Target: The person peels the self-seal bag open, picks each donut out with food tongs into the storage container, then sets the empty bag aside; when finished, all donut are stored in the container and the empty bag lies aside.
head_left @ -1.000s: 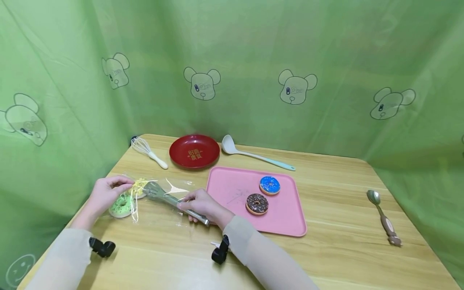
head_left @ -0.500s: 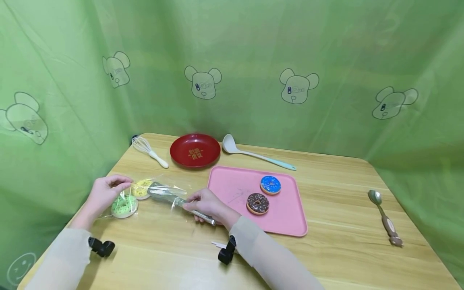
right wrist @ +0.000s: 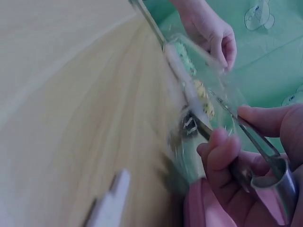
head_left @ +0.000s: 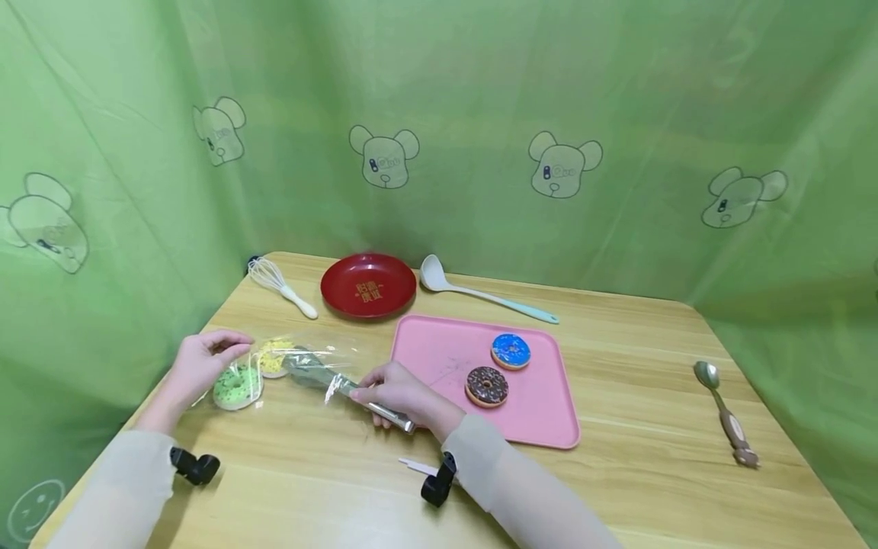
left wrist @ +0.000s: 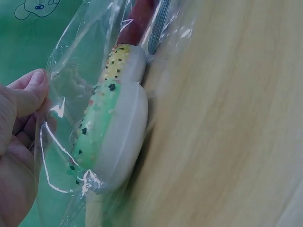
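Observation:
My left hand (head_left: 197, 374) pinches the edge of a clear plastic bag (left wrist: 60, 111) at the table's left side. A green sprinkled donut (head_left: 229, 396) and a yellow sprinkled donut (head_left: 274, 367) lie side by side within the bag. Metal tongs (head_left: 312, 374) are gripped near their hinge end by my right hand (head_left: 398, 393). The tongs' head reaches into the bag just right of the yellow donut and appears to hold nothing. In the right wrist view, thumb and fingers press the two arms of the tongs, which stand somewhat apart.
Right of the tongs lies a pink tray (head_left: 432, 335) with a blue donut (head_left: 504, 352) and a chocolate donut (head_left: 480, 390). Behind are a whisk (head_left: 281, 287), a red plate (head_left: 343, 286) and a ladle (head_left: 487, 297). A spoon (head_left: 727, 415) lies far right; a white stick (head_left: 414, 465) lies in front.
My right hand and the tongs have drawn back to the right, off the yellow donut. The green donut has shifted slightly right. My left hand still pinches the bag in nearly the same place.

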Motion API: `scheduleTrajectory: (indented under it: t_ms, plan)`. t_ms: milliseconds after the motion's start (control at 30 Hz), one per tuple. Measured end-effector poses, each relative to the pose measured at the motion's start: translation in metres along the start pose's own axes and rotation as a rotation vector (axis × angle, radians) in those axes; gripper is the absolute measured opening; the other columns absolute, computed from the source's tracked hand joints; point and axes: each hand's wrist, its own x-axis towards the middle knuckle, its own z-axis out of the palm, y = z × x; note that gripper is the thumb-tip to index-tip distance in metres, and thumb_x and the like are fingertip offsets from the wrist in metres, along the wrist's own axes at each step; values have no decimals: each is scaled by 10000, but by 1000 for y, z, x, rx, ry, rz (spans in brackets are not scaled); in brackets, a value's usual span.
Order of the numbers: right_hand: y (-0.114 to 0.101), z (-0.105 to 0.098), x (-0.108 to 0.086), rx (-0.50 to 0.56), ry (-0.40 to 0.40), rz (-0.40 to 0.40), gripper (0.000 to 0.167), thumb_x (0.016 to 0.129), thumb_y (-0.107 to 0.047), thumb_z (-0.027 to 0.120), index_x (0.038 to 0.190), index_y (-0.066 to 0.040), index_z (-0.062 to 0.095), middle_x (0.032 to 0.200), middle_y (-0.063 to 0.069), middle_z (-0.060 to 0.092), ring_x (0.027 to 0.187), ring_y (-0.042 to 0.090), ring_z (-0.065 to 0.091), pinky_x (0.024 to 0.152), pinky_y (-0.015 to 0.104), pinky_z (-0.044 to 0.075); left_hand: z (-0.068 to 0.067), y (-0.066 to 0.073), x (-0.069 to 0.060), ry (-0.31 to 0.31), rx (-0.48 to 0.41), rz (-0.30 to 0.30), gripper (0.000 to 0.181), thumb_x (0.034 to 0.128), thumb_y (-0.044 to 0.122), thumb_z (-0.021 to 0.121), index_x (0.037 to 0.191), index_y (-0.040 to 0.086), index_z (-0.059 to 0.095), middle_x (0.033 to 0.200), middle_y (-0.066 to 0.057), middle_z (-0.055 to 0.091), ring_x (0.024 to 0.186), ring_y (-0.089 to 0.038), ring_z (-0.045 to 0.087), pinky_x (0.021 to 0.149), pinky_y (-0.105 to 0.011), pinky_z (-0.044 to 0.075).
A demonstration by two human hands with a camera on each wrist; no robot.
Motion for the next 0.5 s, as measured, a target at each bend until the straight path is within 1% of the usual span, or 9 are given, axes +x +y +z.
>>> scheduleTrajectory:
  t_ms: [133, 267, 367, 500]
  plan:
    - [-4, 9, 4, 28, -22, 22, 218, 848, -210, 687, 945, -21, 638, 642, 142, 573, 424, 151, 505, 377, 238, 444, 0, 1, 1, -4, -8, 8, 186, 876, 151, 655, 989, 5, 678, 972, -169, 673, 812, 20, 564, 685, -112, 472]
    - [-5, 15, 11, 52, -2, 29, 217, 857, -207, 677, 929, -8, 629, 664, 137, 572, 418, 153, 497, 378, 236, 443, 0, 1, 1, -6, -16, 12, 170, 864, 137, 667, 976, 9, 683, 976, -163, 675, 818, 17, 572, 687, -118, 479]
    - [-3, 17, 15, 59, 16, 12, 190, 859, -180, 675, 899, 0, 632, 650, 123, 563, 403, 151, 479, 368, 238, 431, 0, 1, 1, -9, -12, 1, 170, 865, 142, 666, 978, 16, 682, 990, -154, 673, 825, 18, 573, 693, -121, 479]
    - [0, 17, 16, 51, 19, -8, 163, 858, -156, 673, 898, -1, 644, 639, 106, 561, 401, 148, 478, 367, 239, 429, -1, 0, 0, -13, -6, -19, 182, 876, 157, 654, 990, 17, 675, 993, -155, 669, 818, 4, 570, 687, -127, 477]
